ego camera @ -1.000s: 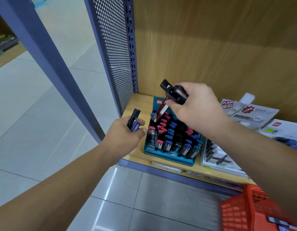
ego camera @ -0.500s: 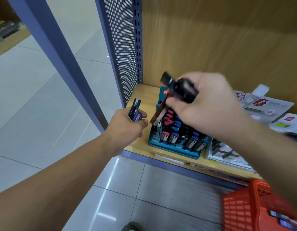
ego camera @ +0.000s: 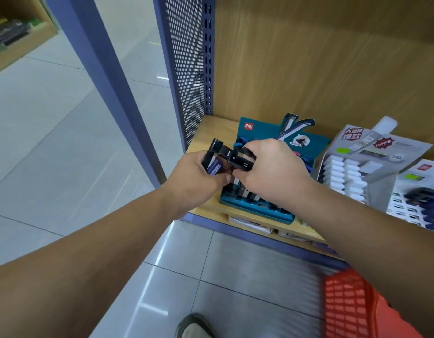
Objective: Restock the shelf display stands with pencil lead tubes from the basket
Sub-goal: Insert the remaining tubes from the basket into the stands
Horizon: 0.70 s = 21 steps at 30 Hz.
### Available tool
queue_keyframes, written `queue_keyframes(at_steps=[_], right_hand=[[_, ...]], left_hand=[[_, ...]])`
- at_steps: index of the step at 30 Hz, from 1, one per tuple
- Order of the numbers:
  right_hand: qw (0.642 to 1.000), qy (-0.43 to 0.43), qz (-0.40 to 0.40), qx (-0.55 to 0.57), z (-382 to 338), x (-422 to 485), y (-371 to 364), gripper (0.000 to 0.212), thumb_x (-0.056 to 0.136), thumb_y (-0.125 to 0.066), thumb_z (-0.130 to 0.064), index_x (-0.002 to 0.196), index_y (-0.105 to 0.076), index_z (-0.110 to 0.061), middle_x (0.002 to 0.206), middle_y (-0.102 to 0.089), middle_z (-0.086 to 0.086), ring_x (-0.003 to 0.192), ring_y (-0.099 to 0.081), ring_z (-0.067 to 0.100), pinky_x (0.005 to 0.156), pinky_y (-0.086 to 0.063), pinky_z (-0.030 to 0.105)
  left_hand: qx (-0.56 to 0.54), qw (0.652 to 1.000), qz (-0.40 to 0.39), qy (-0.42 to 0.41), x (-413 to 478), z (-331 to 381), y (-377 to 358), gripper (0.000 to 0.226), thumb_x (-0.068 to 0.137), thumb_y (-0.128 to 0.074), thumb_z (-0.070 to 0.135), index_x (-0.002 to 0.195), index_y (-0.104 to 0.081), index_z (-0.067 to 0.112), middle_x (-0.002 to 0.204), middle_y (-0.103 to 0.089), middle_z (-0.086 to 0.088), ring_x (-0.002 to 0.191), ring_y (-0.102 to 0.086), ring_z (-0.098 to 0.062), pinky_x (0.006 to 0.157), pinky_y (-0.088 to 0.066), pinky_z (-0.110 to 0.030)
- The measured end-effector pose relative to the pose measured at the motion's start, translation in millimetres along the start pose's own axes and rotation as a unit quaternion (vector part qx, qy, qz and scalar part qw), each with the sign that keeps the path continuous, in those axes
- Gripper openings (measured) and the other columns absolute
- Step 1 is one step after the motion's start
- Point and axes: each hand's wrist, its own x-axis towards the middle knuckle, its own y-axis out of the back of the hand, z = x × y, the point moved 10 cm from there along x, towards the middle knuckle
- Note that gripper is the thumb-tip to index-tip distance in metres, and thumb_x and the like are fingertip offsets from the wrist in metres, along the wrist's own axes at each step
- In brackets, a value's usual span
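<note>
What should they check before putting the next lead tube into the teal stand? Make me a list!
1. The left hand grips blue tubes: ok.
2. The right hand grips black tubes: ok.
3. The teal stand is right below both hands: ok.
4. A free slot in the stand: cannot tell, the hands cover it.
5. The red basket is close by: ok.

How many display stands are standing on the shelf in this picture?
3: a teal stand at the left, a grey stand to its right, and a third stand cut off by the right edge. More may lie out of view.
</note>
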Motion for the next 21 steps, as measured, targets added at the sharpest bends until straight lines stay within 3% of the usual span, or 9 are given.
queue_keyframes(at_steps=[5,10,17,21], right_hand=[[0.999,0.024,0.008,-0.021,-3,1,0,0.016,0.087,-0.072,-0.031,0.079,-0.059,-0.025,0.079,-0.062,-0.006,0.078,-0.063,0.022,0.066,-0.056,0.038],[0.999,0.040,-0.001,-0.036,-1,-6,-2,0.013,0.085,-0.074,-0.033,0.083,-0.063,-0.025,0.075,-0.062,-0.009,0.077,-0.062,0.022,0.061,-0.052,0.034],[0.994,-0.005,-0.017,-0.103,-8,2,-8,0.017,0.085,-0.071,-0.033,0.080,-0.058,-0.025,0.085,-0.056,-0.007,0.080,-0.059,0.020,0.053,-0.035,0.027],[0.995,-0.077,-0.047,-0.035,5,6,-4,0.023,0.082,-0.076,-0.036,0.078,-0.057,-0.026,0.080,-0.062,-0.006,0.076,-0.061,0.016,0.057,-0.047,0.029]], left_hand=[[-0.001,0.999,0.026,0.038,4,-14,11,0.016,0.085,-0.082,0.009,0.094,-0.072,0.018,0.068,-0.066,0.011,0.047,-0.053,0.001,0.045,-0.040,-0.010],[-0.002,0.998,0.010,0.065,1,-22,12,0.021,0.087,-0.081,0.011,0.105,-0.071,0.015,0.098,-0.076,-0.015,0.042,-0.049,-0.001,0.043,-0.042,-0.019],[0.020,0.998,0.005,0.058,-3,-12,12,0.015,0.091,-0.078,0.014,0.103,-0.069,0.014,0.078,-0.077,-0.009,0.039,-0.049,-0.002,0.038,-0.038,-0.019],[0.034,0.998,-0.010,0.060,-8,-2,10,0.014,0.090,-0.079,0.017,0.098,-0.070,0.010,0.071,-0.072,-0.009,0.046,-0.057,-0.005,0.046,-0.045,-0.024]])
